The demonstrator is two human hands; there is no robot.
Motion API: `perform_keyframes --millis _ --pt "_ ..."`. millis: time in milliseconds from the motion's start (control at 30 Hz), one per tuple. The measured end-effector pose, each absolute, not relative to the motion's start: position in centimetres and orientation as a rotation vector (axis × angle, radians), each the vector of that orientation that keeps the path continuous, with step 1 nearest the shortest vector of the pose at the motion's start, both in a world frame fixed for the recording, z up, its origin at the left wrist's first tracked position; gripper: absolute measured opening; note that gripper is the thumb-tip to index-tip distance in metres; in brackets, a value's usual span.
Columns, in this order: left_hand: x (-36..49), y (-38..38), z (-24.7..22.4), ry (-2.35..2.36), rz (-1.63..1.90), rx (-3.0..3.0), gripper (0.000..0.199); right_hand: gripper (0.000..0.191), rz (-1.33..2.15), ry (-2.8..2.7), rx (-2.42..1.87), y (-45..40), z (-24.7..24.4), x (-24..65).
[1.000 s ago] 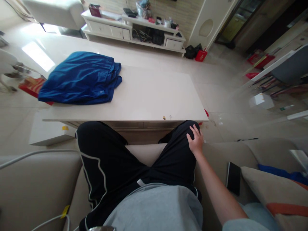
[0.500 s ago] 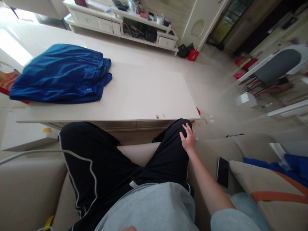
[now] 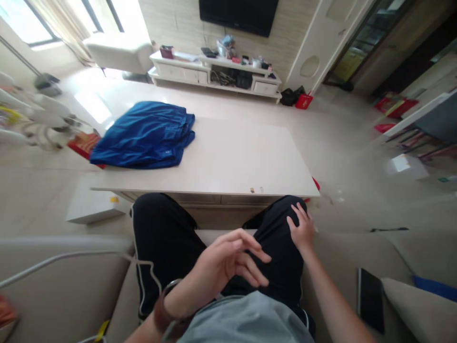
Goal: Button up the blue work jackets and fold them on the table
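My left hand (image 3: 228, 262), with a bangle and a brown band at the wrist, is raised over my lap in front of my grey shirt (image 3: 246, 319). Its fingers are loosely bent and apart, with nothing in them. Resting on my right knee is my right hand (image 3: 303, 231), fingers spread over the black trousers (image 3: 278, 257). A blue garment with a gathered waistband (image 3: 143, 136) lies folded on the left part of the white table (image 3: 246, 157), away from both hands. Two tiny items, one of them yellowish (image 3: 252, 190), lie near the table's front edge.
A pale cable (image 3: 71, 257) runs across the sofa (image 3: 64, 295) to my left leg. To my right lie a black phone (image 3: 370, 300) and a cushion (image 3: 417, 305). A white box (image 3: 93, 202) stands left of the table. Beyond is a low TV cabinet (image 3: 178, 72).
My left hand has come up from the bottom edge into full view over my lap. My right hand stays on the knee. The view has tilted up and shifted left.
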State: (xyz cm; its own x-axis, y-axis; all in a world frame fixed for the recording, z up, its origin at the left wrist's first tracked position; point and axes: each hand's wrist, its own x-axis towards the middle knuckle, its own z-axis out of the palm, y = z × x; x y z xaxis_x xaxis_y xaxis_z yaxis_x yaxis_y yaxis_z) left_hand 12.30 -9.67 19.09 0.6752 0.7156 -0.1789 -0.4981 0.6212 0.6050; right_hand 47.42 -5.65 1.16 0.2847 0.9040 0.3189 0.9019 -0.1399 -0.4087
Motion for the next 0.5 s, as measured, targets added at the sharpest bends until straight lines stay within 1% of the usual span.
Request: perform_keyframes --millis 100,200,267,333,400,500 --pt "16.3 -7.2 14.7 0.683 0.677 0.632 0.02 0.05 -0.036 -1.628 -1.989 -5.3 0.3 47.9" --pt "20.9 -4.0 10.9 0.792 0.602 0.634 0.015 0.054 -0.07 -1.641 -1.97 -5.2 -0.3 48.2" --pt "23.6 -0.7 9.7 0.78 0.592 0.633 0.013 0.057 -0.079 -1.646 -1.981 -5.3 -0.6 48.4" --pt "24.9 3.8 9.6 0.866 0.667 0.714 0.012 0.059 -0.079 -1.655 -1.984 -5.4 -0.9 48.8" --pt "24.1 8.9 9.8 1.086 0.776 0.877 0.015 0.06 -0.084 -1.659 -1.967 -5.4 -1.0 49.3" --pt "18.4 16.3 9.9 1.351 0.869 0.983 0.02 0.059 -0.064 -1.695 -1.853 -5.1 -0.9 50.2"
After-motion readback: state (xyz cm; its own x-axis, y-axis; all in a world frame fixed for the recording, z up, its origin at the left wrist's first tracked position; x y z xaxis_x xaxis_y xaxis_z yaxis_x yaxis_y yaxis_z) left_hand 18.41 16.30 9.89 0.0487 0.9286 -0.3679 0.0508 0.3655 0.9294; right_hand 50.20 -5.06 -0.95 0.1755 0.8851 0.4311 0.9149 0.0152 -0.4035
